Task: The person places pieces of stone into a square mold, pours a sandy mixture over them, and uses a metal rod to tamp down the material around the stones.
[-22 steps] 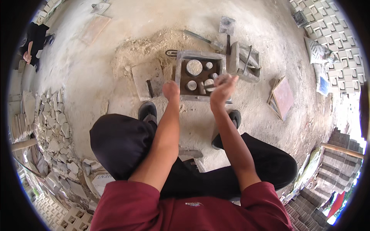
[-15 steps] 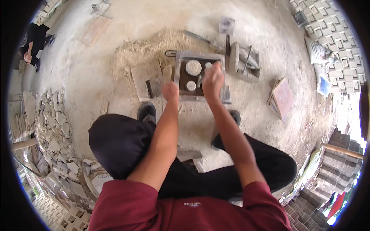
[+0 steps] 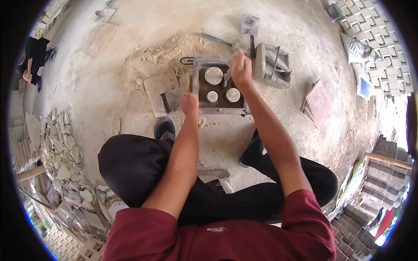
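Observation:
Between my feet lies a rectangular metal-framed mould point(image 3: 220, 110) with dark, flat contents. Round pale-topped discs stand inside: a large one point(image 3: 214, 76) and two smaller ones point(image 3: 232, 95) nearer me. My left hand point(image 3: 189, 103) is a closed fist against the mould's left wall; whatever its fingers grip is hidden. Over the far right corner my right hand point(image 3: 241, 68) is closed, with a short grey tool point(image 3: 227, 77) jutting from its left side towards the discs. The tool's kind is too blurred to tell. A metal loop point(image 3: 187, 60) sticks out at the far left corner.
Left of the mould lies a board with a dark-handled float point(image 3: 165, 103), beside loose sand point(image 3: 150, 58). A grey trough with tools point(image 3: 272, 65), a flat trowel point(image 3: 250, 25) and a metal bar point(image 3: 216, 39) lie beyond. Boards point(image 3: 320, 104) lean right; rubble point(image 3: 63, 148) and another person point(image 3: 35, 61) are left.
My right hand has moved away from me, from over the mould's right side to its far corner, uncovering the near right disc. My left hand stays at the left wall.

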Action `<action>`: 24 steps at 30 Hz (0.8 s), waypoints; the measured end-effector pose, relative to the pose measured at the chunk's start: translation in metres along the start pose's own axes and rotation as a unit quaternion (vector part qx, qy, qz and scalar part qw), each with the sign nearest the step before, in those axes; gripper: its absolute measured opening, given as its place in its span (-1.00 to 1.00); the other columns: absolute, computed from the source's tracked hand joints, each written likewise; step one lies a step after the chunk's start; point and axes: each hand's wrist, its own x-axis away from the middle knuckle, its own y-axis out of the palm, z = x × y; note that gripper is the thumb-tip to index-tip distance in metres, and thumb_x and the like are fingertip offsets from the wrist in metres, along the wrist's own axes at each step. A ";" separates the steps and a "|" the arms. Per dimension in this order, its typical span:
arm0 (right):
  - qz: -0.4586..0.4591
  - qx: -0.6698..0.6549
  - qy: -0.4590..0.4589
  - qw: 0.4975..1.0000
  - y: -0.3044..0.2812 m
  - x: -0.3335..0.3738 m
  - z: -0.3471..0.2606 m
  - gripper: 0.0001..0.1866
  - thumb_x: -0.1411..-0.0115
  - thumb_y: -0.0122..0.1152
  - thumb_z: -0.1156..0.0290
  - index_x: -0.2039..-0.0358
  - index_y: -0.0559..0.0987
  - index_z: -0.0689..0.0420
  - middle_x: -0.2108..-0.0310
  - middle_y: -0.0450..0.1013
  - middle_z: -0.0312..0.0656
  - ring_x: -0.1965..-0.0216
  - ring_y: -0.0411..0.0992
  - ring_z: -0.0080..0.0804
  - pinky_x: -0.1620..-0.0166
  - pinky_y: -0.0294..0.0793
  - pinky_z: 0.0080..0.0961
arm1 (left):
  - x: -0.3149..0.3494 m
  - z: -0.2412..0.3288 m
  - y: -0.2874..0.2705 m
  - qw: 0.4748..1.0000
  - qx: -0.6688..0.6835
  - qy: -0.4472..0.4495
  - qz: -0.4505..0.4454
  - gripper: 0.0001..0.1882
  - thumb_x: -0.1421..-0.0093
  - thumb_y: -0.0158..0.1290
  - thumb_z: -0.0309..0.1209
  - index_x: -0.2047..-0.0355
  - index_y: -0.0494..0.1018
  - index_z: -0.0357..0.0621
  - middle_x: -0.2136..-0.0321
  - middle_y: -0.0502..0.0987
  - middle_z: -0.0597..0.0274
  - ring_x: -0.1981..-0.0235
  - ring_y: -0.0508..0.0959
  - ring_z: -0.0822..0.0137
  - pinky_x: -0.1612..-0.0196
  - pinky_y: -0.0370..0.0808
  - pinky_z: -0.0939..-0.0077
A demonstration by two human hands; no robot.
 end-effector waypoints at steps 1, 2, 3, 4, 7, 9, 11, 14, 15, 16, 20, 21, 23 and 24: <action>-0.055 -0.029 0.020 0.998 -0.005 -0.004 0.005 -0.45 -0.35 -0.28 0.21 0.78 0.22 0.19 0.78 0.15 -0.36 0.71 0.07 -0.59 0.61 0.06 -0.51 | 0.003 0.000 0.000 1.000 0.004 -0.001 -0.009 -0.53 -0.17 -0.27 -0.26 0.47 0.50 -0.46 0.41 0.51 -0.33 0.31 0.53 -0.22 0.24 0.46 0.02; -0.115 -0.061 0.042 0.991 -0.002 -0.005 0.003 -0.45 -0.35 -0.27 0.20 0.78 0.23 0.17 0.77 0.17 -0.36 0.71 0.06 -0.60 0.61 0.06 -0.53 | 0.002 -0.002 -0.004 1.000 0.007 -0.006 -0.012 -0.52 -0.17 -0.27 -0.25 0.46 0.51 -0.46 0.41 0.51 -0.33 0.30 0.53 -0.22 0.23 0.46 0.01; -0.143 -0.183 0.056 0.971 -0.006 -0.007 -0.001 -0.52 -0.29 -0.26 0.29 0.78 0.23 0.16 0.78 0.17 -0.33 0.69 0.05 -0.59 0.60 0.07 -0.55 | 0.001 -0.003 -0.006 1.000 0.006 -0.006 -0.011 -0.52 -0.17 -0.27 -0.25 0.46 0.51 -0.46 0.41 0.51 -0.33 0.30 0.53 -0.22 0.23 0.46 0.01; -0.143 -0.184 0.056 0.971 -0.009 -0.004 -0.001 -0.52 -0.29 -0.26 0.29 0.78 0.23 0.16 0.78 0.17 -0.33 0.69 0.05 -0.59 0.60 0.07 -0.55 | 0.001 -0.003 -0.008 1.000 0.010 -0.019 -0.005 -0.52 -0.17 -0.28 -0.25 0.45 0.51 -0.46 0.41 0.51 -0.34 0.30 0.53 -0.23 0.23 0.46 0.00; -0.296 -0.116 -0.005 0.948 -0.025 -0.002 0.016 -0.70 -0.05 -0.29 0.45 0.80 0.17 0.16 0.79 0.10 -0.33 0.68 0.04 -0.59 0.61 0.03 -0.52 | 0.001 -0.006 -0.005 1.000 0.017 -0.004 -0.005 -0.51 -0.17 -0.28 -0.24 0.44 0.50 -0.47 0.40 0.51 -0.35 0.28 0.52 -0.23 0.21 0.45 0.00; -0.301 -0.131 -0.015 0.944 -0.031 -0.011 0.009 -0.69 -0.07 -0.28 0.43 0.80 0.14 0.16 0.79 0.09 -0.33 0.69 0.03 -0.58 0.61 0.01 -0.51 | 0.001 0.000 -0.006 0.999 0.019 0.024 -0.009 -0.50 -0.17 -0.28 -0.23 0.44 0.50 -0.48 0.40 0.51 -0.36 0.28 0.52 -0.23 0.21 0.45 0.00; -0.309 -0.147 -0.026 0.939 -0.037 -0.015 0.011 -0.68 -0.08 -0.27 0.42 0.80 0.12 0.15 0.79 0.07 -0.32 0.69 0.01 -0.57 0.61 -0.01 -0.50 | 0.006 0.000 -0.008 0.999 0.017 -0.035 0.013 -0.50 -0.18 -0.28 -0.23 0.45 0.49 -0.49 0.40 0.51 -0.36 0.29 0.52 -0.24 0.22 0.45 0.00; -0.242 -0.174 0.019 0.954 -0.042 -0.009 0.019 -0.64 -0.14 -0.27 0.39 0.79 0.06 0.11 0.79 0.00 -0.34 0.70 -0.04 -0.56 0.62 -0.08 -0.51 | -0.006 -0.005 -0.007 0.994 -0.071 0.053 -0.059 -0.54 -0.19 -0.25 -0.23 0.33 0.48 -0.43 0.27 0.50 -0.32 0.21 0.49 -0.25 0.13 0.42 0.04; -0.213 -0.179 0.062 0.958 -0.044 -0.015 0.016 -0.61 -0.17 -0.29 0.39 0.80 0.07 0.11 0.78 0.01 -0.34 0.71 -0.04 -0.57 0.62 -0.09 -0.52 | -0.001 -0.001 -0.006 0.994 -0.072 0.055 -0.063 -0.54 -0.19 -0.25 -0.23 0.33 0.48 -0.43 0.27 0.50 -0.32 0.21 0.49 -0.25 0.13 0.42 0.04; -0.209 -0.177 0.063 0.960 -0.049 -0.015 0.014 -0.61 -0.17 -0.29 0.39 0.80 0.07 0.11 0.78 0.01 -0.34 0.71 -0.04 -0.57 0.62 -0.09 -0.52 | 0.005 0.002 -0.004 0.998 -0.031 0.005 -0.053 -0.56 -0.19 -0.24 -0.26 0.34 0.49 -0.42 0.29 0.51 -0.31 0.22 0.51 -0.22 0.15 0.44 0.05; -0.241 -0.100 -0.019 0.965 -0.042 0.001 0.004 -0.59 -0.20 -0.30 0.40 0.81 0.14 0.12 0.79 0.05 -0.34 0.72 0.01 -0.58 0.64 -0.03 -0.53 | -0.011 -0.012 -0.006 0.967 -0.168 0.192 -0.031 -0.52 -0.17 -0.26 -0.26 0.47 0.50 -0.48 0.40 0.51 -0.35 0.31 0.53 -0.23 0.24 0.47 0.03; -0.270 -0.128 0.062 0.952 -0.043 -0.001 0.005 -0.59 -0.20 -0.29 0.40 0.81 0.15 0.14 0.79 0.06 -0.33 0.72 0.03 -0.57 0.63 0.01 -0.53 | -0.005 -0.009 0.000 0.966 -0.166 0.196 -0.039 -0.52 -0.17 -0.26 -0.26 0.47 0.50 -0.48 0.40 0.51 -0.35 0.31 0.53 -0.23 0.24 0.47 0.03; -0.298 -0.159 0.142 0.930 -0.046 -0.003 -0.003 -0.58 -0.20 -0.28 0.40 0.81 0.15 0.15 0.80 0.08 -0.32 0.73 0.04 -0.56 0.62 0.04 -0.53 | -0.001 -0.011 0.001 0.999 -0.030 0.023 -0.007 -0.57 -0.17 -0.25 -0.30 0.48 0.50 -0.44 0.42 0.52 -0.31 0.32 0.54 -0.20 0.25 0.48 0.05; -0.308 -0.148 0.091 0.936 -0.045 0.000 -0.011 -0.58 -0.20 -0.25 0.39 0.82 0.15 0.15 0.80 0.08 -0.33 0.72 0.04 -0.57 0.61 0.05 -0.53 | -0.010 -0.019 0.002 0.999 -0.032 0.023 -0.004 -0.57 -0.17 -0.25 -0.30 0.48 0.50 -0.44 0.42 0.52 -0.31 0.32 0.54 -0.20 0.25 0.48 0.05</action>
